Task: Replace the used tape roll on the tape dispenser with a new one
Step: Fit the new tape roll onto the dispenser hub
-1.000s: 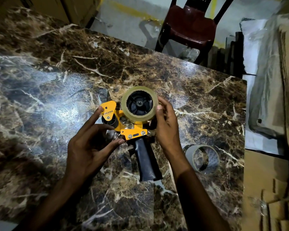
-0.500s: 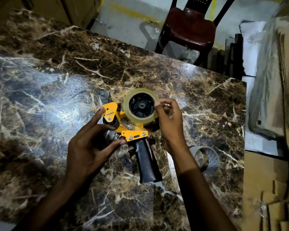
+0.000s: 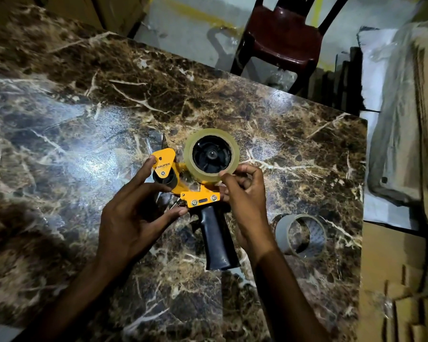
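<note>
The right hand (image 3: 245,193) pinches at the lower rim of the new tape roll (image 3: 211,155), likely hunting its loose end, while the left hand (image 3: 136,215) holds the yellow dispenser (image 3: 183,186) steady between spread fingers and thumb. The roll already sits on the dispenser's hub; the empty core (image 3: 300,234) lies to the dispenser's right, near the marble table (image 3: 59,134) edge, with open room left of it.

A dark red chair (image 3: 281,35) beyond the marble table (image 3: 59,119) — cardboard (image 3: 393,280) alongside.

I had only one view, from the head camera. It looked forward and steeply down at the table (image 3: 89,124), close above it, with a chair (image 3: 282,33) beyond its far edge.
</note>
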